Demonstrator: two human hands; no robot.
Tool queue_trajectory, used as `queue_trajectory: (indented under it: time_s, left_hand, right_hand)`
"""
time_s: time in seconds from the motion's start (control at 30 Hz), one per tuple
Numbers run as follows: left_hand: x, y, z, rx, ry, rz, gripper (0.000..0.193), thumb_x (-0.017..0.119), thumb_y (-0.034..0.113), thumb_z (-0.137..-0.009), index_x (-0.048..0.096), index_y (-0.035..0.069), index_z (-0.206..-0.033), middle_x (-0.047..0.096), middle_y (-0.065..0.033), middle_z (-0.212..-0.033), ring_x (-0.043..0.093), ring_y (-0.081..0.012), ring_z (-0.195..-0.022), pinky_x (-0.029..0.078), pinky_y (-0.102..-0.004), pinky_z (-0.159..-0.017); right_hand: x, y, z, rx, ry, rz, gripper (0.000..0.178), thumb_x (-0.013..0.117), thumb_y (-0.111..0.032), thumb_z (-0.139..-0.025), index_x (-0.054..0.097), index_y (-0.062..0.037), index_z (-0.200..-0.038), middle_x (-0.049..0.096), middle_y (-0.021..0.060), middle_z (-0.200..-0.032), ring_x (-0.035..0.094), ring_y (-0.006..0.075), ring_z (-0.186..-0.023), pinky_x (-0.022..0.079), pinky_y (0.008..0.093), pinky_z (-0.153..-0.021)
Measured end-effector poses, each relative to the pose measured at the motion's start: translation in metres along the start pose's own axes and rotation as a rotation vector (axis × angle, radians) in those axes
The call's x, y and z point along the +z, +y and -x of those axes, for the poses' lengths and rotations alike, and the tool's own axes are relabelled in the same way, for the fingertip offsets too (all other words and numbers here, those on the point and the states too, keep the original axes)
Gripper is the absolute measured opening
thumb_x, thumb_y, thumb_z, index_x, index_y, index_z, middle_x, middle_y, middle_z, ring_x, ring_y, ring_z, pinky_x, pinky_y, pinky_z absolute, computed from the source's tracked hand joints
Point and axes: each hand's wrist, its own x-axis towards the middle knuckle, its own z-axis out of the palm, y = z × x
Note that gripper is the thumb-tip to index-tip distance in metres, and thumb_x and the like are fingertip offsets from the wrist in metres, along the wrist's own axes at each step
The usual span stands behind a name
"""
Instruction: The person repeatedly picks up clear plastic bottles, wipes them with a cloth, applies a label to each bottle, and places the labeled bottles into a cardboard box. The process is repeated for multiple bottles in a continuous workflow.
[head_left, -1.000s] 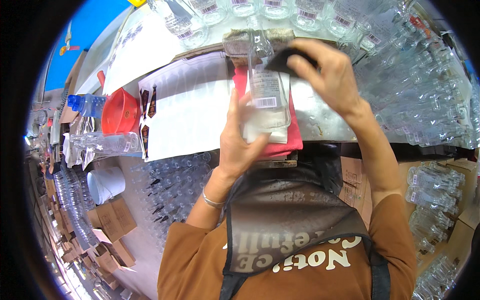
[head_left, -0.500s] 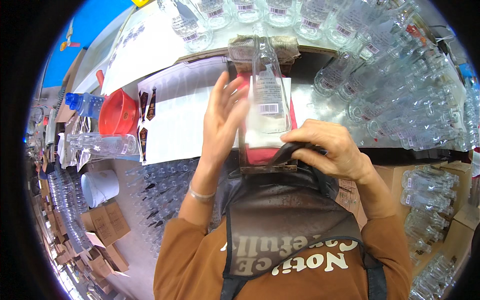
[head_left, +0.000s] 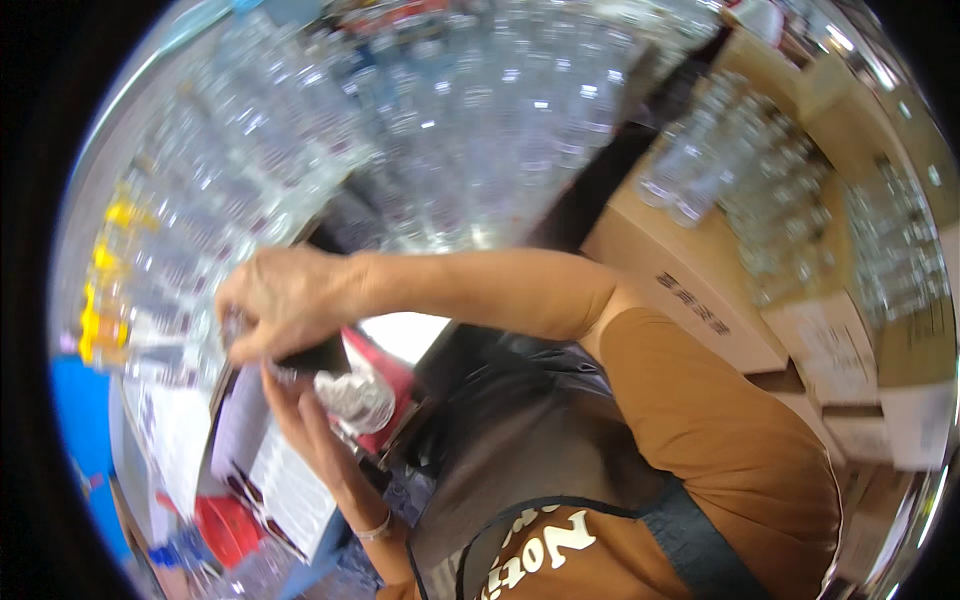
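A clear glass bottle [head_left: 362, 402] lies slanted over the red-padded wooden stand [head_left: 393, 374], its base toward me. Its neck end is hidden under my right hand [head_left: 285, 300], which reaches across to the left with curled fingers. A dark, flat shape [head_left: 315, 358] shows below that palm and looks like the black scraper; blur hides its edges. My left hand [head_left: 305, 415] is against the bottle's left side, fingers long and close together, thumb hidden. White paper [head_left: 405, 335] lies on the stand beyond the bottle.
Crowded glass bottles [head_left: 480, 130] stand across the bench ahead. Cardboard boxes [head_left: 690, 280] with more bottles [head_left: 770, 200] are at the right. A red basin [head_left: 228, 530] and a printed sheet [head_left: 290, 490] lie at lower left. Yellow items [head_left: 103, 290] sit at the far left.
My view has swung to the right. My right hand has moved from the bottle's base to its neck end. The left hand, raised beside the bottle before, is now against it.
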Motion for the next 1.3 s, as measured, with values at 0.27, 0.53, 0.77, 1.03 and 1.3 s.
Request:
queue_trajectory:
  time_s: [0.27,0.53,0.77,1.03,1.3]
  left_hand:
    - [0.035,0.036,0.0,0.229,-0.279,0.016,0.087,0.048,0.062,-0.099,0.033,-0.005,-0.152,0.046,-0.0262,-0.149,0.045,-0.0366,-0.139,0.03,-0.047,-0.118]
    - [0.08,0.042,0.008,0.162,-0.481,0.026,0.067,0.065,0.034,-0.097,0.042,-0.001,-0.149,0.049,-0.0215,-0.149,0.052,-0.0353,-0.134,0.04,-0.0459,-0.112]
    - [0.092,0.036,0.014,0.073,-0.504,-0.08,0.062,0.066,0.03,-0.097,0.046,0.0,-0.147,0.054,-0.0196,-0.145,0.058,-0.0318,-0.127,0.044,-0.0425,-0.107]
    - [0.11,0.035,0.013,0.004,-0.57,-0.115,0.052,0.063,0.018,-0.1,0.048,0.001,-0.146,0.054,-0.0137,-0.146,0.058,-0.0239,-0.126,0.043,-0.0368,-0.106]
    - [0.116,0.034,0.01,-0.027,-0.588,-0.135,0.05,0.063,0.02,-0.1,0.049,0.002,-0.145,0.055,-0.0134,-0.146,0.058,-0.0242,-0.127,0.043,-0.0377,-0.108]
  right_hand:
    - [-0.097,-0.074,0.185,0.127,0.438,0.021,0.019,0.073,-0.02,-0.089,0.066,-0.0059,-0.099,0.072,0.0092,-0.089,0.072,0.0182,-0.079,0.055,0.0318,-0.07]
    - [-0.209,-0.086,0.36,0.811,0.807,0.703,0.023,0.071,-0.025,-0.089,0.067,-0.0037,-0.095,0.072,0.0041,-0.083,0.062,0.0092,-0.073,0.049,0.0268,-0.07]
    - [-0.292,0.013,0.464,1.184,0.941,0.913,0.041,0.068,-0.049,-0.085,0.069,-0.0148,-0.108,0.071,0.0113,-0.084,0.069,0.0319,-0.089,0.051,0.0441,-0.079]
    - [-0.338,0.077,0.494,1.232,0.946,0.971,0.048,0.066,-0.054,-0.085,0.068,-0.0146,-0.113,0.073,0.0131,-0.099,0.069,0.034,-0.098,0.052,0.0463,-0.085]
    - [-0.351,0.077,0.505,1.248,0.898,0.991,0.063,0.066,-0.058,-0.085,0.066,-0.0091,-0.125,0.072,0.0164,-0.114,0.067,0.0356,-0.108,0.051,0.0459,-0.094]
